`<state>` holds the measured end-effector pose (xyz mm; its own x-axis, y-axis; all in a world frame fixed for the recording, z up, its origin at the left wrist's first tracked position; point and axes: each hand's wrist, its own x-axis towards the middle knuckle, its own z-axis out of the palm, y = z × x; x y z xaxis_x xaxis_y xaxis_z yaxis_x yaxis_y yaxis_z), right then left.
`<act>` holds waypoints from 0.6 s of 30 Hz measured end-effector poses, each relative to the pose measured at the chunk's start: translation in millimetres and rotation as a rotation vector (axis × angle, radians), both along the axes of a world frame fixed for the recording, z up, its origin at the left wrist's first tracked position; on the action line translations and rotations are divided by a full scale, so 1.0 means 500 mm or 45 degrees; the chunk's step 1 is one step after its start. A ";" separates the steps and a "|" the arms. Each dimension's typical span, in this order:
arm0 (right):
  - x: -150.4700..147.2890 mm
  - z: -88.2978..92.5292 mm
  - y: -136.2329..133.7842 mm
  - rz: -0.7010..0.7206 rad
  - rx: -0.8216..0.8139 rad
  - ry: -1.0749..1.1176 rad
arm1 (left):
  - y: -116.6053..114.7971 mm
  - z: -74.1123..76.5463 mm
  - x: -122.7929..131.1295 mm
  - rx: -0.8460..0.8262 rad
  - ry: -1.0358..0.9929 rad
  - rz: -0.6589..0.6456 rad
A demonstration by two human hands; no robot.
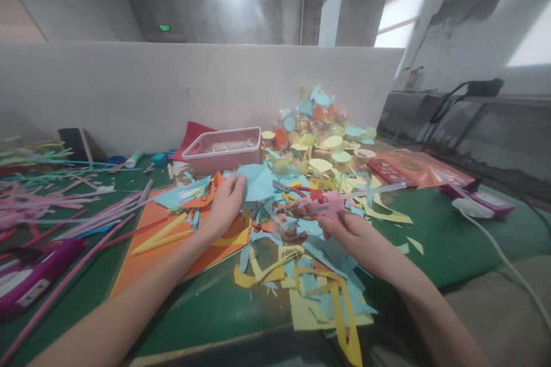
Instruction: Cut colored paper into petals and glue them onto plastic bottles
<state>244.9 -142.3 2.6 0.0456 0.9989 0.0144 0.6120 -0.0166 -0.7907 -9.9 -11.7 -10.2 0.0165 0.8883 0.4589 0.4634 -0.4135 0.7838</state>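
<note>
The left hand (229, 199) pinched blue paper (257, 182), the right hand (356, 235) clasped a glue gun (322, 204): gluing, it seemed, needing careful aim

coloured paper scraps (336, 255) litter the green table (202, 315).

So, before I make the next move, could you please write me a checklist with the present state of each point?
1. Left hand holds the blue paper piece: ok.
2. Right hand grips the pink glue gun: ok.
3. Glue stick shows at the gun's rear: ok.
4. Area below the gun free of paper scraps: not ok, they crowd it.
5. Scissors away from between the hands: not ok.
6. Gun hot: cannot tell.
</note>
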 end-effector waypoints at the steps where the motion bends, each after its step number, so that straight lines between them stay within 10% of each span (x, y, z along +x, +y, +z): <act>1: 0.000 0.000 0.000 0.000 -0.001 0.005 | 0.001 0.000 0.000 -0.003 0.003 0.001; 18: 0.001 0.002 -0.002 0.005 -0.014 -0.020 | 0.003 -0.001 0.001 -0.009 -0.037 -0.049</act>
<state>245.6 -143.1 3.7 0.0415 0.9991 0.0042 0.6243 -0.0227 -0.7809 -9.4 -10.1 -10.9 0.0376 0.8906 0.4533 0.4238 -0.4250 0.7999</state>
